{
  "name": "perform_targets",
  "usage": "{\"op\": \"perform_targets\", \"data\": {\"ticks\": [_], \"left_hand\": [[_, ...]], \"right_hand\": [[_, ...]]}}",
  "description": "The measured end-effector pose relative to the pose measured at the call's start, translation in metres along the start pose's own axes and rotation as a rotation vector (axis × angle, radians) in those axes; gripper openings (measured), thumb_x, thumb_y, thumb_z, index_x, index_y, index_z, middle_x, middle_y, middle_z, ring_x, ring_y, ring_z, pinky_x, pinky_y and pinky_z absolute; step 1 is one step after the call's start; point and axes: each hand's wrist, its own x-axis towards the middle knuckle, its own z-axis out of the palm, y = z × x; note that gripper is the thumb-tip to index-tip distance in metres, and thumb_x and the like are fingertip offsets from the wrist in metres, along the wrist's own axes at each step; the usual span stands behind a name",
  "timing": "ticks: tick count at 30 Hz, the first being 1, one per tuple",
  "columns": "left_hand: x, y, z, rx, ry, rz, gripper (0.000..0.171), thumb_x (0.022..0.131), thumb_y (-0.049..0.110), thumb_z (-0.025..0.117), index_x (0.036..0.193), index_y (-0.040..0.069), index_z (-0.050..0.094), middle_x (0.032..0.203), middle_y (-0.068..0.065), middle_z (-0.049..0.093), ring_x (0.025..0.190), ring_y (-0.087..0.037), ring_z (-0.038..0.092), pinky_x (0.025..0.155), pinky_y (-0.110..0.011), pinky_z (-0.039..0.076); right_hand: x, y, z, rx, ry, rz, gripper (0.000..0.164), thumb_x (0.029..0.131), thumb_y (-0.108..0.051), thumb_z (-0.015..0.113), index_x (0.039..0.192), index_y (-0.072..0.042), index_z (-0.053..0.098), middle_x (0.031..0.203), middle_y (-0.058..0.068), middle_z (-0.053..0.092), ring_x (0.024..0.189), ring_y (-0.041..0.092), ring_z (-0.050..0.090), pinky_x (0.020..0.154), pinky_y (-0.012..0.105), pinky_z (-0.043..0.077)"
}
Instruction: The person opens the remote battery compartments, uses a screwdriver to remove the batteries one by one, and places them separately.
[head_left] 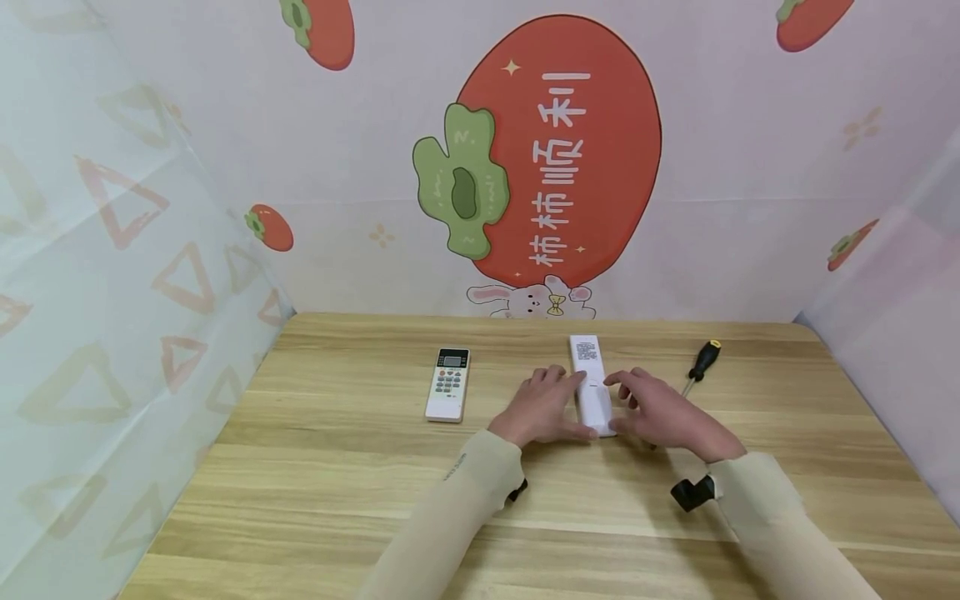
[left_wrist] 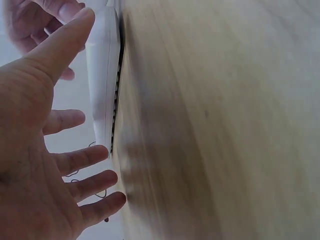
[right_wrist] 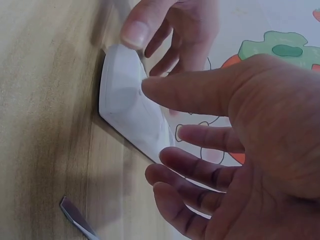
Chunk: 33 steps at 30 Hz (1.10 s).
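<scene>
A white remote control (head_left: 592, 387) lies back side up on the wooden table, printed label facing upward. Along its left side is my left hand (head_left: 542, 407), fingers spread and fairly straight, thumb at the near end. My right hand (head_left: 660, 410) is at the right side, fingers loosely bent. In the right wrist view, the right thumb (right_wrist: 187, 92) is at the edge of the remote (right_wrist: 125, 85), while the left thumb tip is by its end. Neither hand wraps round it. In the left wrist view, the remote's side (left_wrist: 104, 75) shows beyond the left fingers.
A second remote control (head_left: 448, 385), with buttons and a screen facing up, lies to the left. To the right is a screwdriver (head_left: 705, 360) with a black and yellow handle, its shaft partly behind the right hand. A patterned backdrop (head_left: 360, 167) stands behind the table (head_left: 315, 475).
</scene>
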Motion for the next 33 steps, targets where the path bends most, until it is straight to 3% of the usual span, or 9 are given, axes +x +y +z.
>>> {"op": "perform_targets", "data": {"ticks": [7,16,33], "left_hand": [[0.002,0.003,0.001,0.066,-0.001,-0.011,0.094,0.081,0.070,0.071,0.158,0.027,0.039,0.144,-0.005,0.049,0.129,-0.026,0.043,0.109,-0.045,0.038],[0.002,0.004,0.002,0.076,-0.004,-0.019,0.094,0.081,0.071,0.070,0.158,0.027,0.038,0.147,-0.005,0.047,0.133,-0.026,0.041,0.110,-0.045,0.037],[0.002,0.005,0.002,0.078,-0.012,-0.029,0.093,0.081,0.072,0.069,0.158,0.029,0.038,0.146,-0.004,0.047,0.132,-0.025,0.041,0.111,-0.043,0.036]], "right_hand": [[0.004,0.002,-0.001,0.000,-0.027,-0.015,0.066,0.081,-0.019,0.086,0.135,0.003,0.054,0.105,0.013,0.059,0.093,0.027,0.057,0.076,0.041,0.050],[0.011,0.005,-0.002,-0.002,-0.059,-0.035,0.076,0.077,-0.028,0.091,0.136,0.000,0.053,0.105,0.012,0.058,0.092,0.025,0.056,0.078,0.040,0.049],[0.025,0.008,0.000,0.004,-0.139,-0.002,0.070,0.074,-0.026,0.093,0.130,-0.006,0.056,0.099,0.008,0.055,0.088,0.024,0.053,0.075,0.037,0.046]]}}
